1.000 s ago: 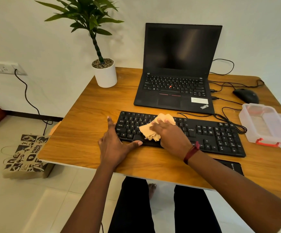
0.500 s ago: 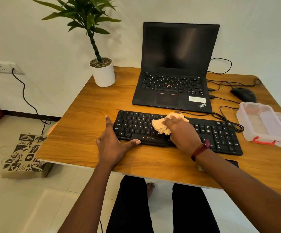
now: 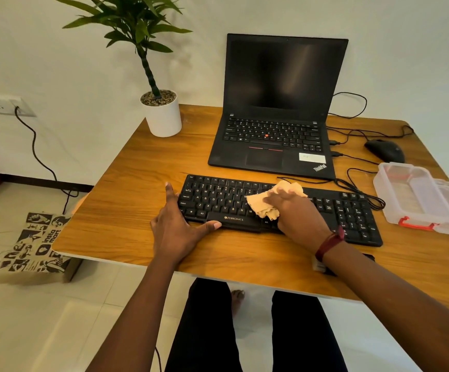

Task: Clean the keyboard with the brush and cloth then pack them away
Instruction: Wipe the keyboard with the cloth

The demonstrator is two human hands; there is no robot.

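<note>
A black keyboard (image 3: 218,197) lies across the wooden table (image 3: 137,183) in front of me. My right hand (image 3: 295,216) presses a crumpled tan cloth (image 3: 260,204) onto the middle keys, just right of the letter block. My left hand (image 3: 175,232) lies flat and spread at the keyboard's left end, its thumb along the front edge by the space bar and its fingers against the side. A dark flat object (image 3: 368,256) sits mostly hidden under my right forearm; I cannot tell whether it is the brush.
An open black laptop (image 3: 271,140) stands behind the keyboard. A clear plastic box (image 3: 416,194) with a red latch sits at the right, a mouse (image 3: 385,150) and cables (image 3: 362,194) behind it. A potted plant (image 3: 163,116) stands back left. A printed bag (image 3: 32,245) is on the floor.
My right hand slid the cloth rightward along the keys, from the left-middle toward the centre. My left hand stayed at the keyboard's left end.
</note>
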